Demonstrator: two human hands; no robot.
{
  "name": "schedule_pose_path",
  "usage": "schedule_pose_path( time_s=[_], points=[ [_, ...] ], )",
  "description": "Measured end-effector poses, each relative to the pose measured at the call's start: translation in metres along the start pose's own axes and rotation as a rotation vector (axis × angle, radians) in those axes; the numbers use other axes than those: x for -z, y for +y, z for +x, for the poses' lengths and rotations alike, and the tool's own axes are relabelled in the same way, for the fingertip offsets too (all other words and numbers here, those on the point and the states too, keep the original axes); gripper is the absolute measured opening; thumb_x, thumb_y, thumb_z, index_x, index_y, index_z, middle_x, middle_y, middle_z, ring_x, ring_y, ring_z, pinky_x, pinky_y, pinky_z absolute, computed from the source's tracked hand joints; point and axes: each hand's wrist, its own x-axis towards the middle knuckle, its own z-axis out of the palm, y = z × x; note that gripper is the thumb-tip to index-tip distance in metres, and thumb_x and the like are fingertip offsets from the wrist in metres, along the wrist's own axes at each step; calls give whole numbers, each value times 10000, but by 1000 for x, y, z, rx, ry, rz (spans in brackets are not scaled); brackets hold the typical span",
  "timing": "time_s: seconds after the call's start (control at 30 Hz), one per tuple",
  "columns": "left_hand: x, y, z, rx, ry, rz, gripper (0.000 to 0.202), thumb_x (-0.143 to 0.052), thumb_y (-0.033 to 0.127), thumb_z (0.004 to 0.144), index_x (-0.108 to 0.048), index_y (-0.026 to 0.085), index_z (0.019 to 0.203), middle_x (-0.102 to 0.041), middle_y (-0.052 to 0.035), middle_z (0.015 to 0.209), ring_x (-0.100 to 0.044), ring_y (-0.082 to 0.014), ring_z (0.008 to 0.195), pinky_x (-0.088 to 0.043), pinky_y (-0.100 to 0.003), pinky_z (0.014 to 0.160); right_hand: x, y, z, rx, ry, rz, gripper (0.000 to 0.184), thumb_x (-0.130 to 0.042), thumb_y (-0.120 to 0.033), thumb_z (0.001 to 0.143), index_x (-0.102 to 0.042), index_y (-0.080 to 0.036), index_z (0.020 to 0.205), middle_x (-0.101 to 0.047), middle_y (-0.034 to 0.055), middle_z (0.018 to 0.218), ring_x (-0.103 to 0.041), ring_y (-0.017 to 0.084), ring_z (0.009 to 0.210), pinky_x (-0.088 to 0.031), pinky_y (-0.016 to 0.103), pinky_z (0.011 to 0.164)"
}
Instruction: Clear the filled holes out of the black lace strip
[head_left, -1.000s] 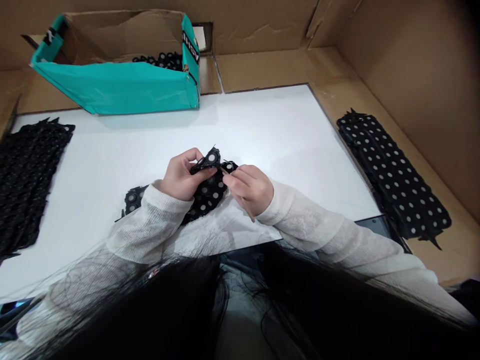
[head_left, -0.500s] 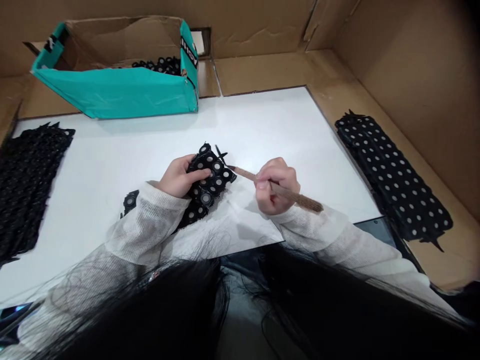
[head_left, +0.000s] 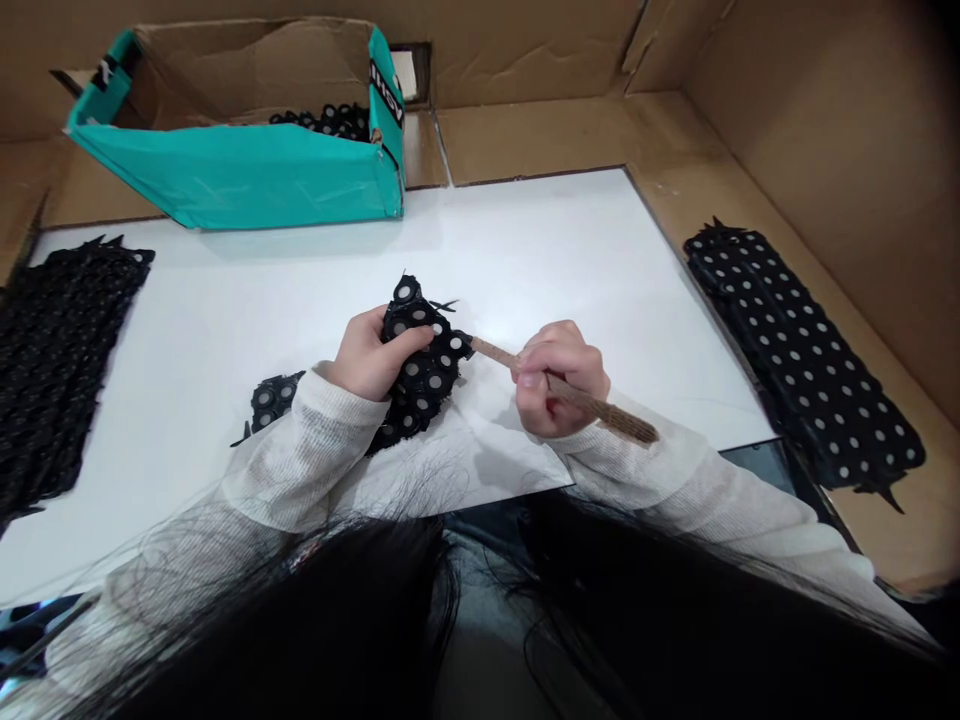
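Observation:
My left hand (head_left: 375,355) grips a black moulded rubber-looking sheet (head_left: 421,398) dotted with round pale discs, its thumb pressed on the upper face. A jagged sliver (head_left: 444,305) sticks out from the sheet's upper right edge. Closed around a slim tool (head_left: 626,420) with a rough brown, wrapped handle is my right hand (head_left: 562,380). The tool's tip meets the sheet's right corner; its exact shape is hidden there. Partly behind my left sleeve, a dotted black piece (head_left: 274,398) shows on the white board (head_left: 540,250).
A stack of black dotted sheets (head_left: 56,370) lies at the left. Another dotted stack (head_left: 802,350) sits on cardboard at the right. A teal box (head_left: 255,180) with black ring-like parts stands at the back. Cardboard walls (head_left: 832,170) surround the board.
The tool's tip has come up against the sheet's right corner. The sliver at the upper edge now lies flatter. The view has shifted slightly, and more of the piece behind my left sleeve shows.

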Motion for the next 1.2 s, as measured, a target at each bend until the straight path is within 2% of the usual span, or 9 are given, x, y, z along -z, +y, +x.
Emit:
schedule_pose_path(
  time_s=[0.17,0.53,0.67,0.8,0.97,1.07,1.13,1.2],
  points=[
    [0,-3,0,-75,14,82,181,-701,286,618,-609,146,687,-603,8,639,-542,-135,607,-447,-266,590,-3,1,2,9,15,-3,180,-428,-81,710,-468,-203,837,-492,-41,599,-462,98,514,-396,267,475],
    [-1,0,-5,-137,42,175,162,-671,273,632,-594,153,710,-567,11,627,-507,-130,596,-429,-270,597,-5,4,-6,-11,-23,71,195,-439,-86,739,-484,-202,889,-508,-43,623,-474,93,546,-409,251,501],
    [-1,1,-6,-184,26,168,173,-656,254,651,-618,158,789,-612,0,707,-549,-145,665,-454,-277,664,-3,7,-7,1,-89,85,179,-447,-79,747,-478,-190,884,-515,-32,652,-484,94,586,-420,255,536],
    [-2,3,-7,-215,-9,193,192,-641,223,661,-636,153,840,-653,-19,802,-581,-169,773,-464,-297,760,-4,8,-4,18,-180,-26,149,-409,-85,796,-463,-188,889,-522,-19,701,-489,96,631,-416,244,549],
    [-5,2,-10,-220,-17,209,180,-633,221,673,-635,143,835,-645,-19,790,-575,-163,750,-457,-297,755,-8,11,-1,106,-288,-202,194,-416,-36,795,-456,-178,922,-505,-24,682,-451,102,605,-377,266,577],
    [-6,0,-9,-221,-8,228,170,-639,223,664,-628,144,813,-629,-13,763,-564,-160,736,-453,-292,741,-10,17,-3,137,-351,-226,199,-400,-45,808,-458,-177,947,-476,-27,650,-435,109,587,-347,283,570],
    [-6,-1,-6,-197,21,253,165,-651,231,652,-616,149,790,-615,-8,732,-554,-158,717,-452,-288,723,-10,23,-4,126,-289,-165,182,-382,-66,820,-451,-192,931,-473,-27,651,-431,108,571,-349,291,567],
    [-5,-2,-4,-165,55,257,176,-665,251,644,-605,155,779,-609,-5,720,-548,-156,700,-453,-285,703,-9,28,-5,86,-104,-116,159,-359,-97,829,-432,-218,903,-448,-28,637,-411,108,529,-347,301,542]
  ],
)
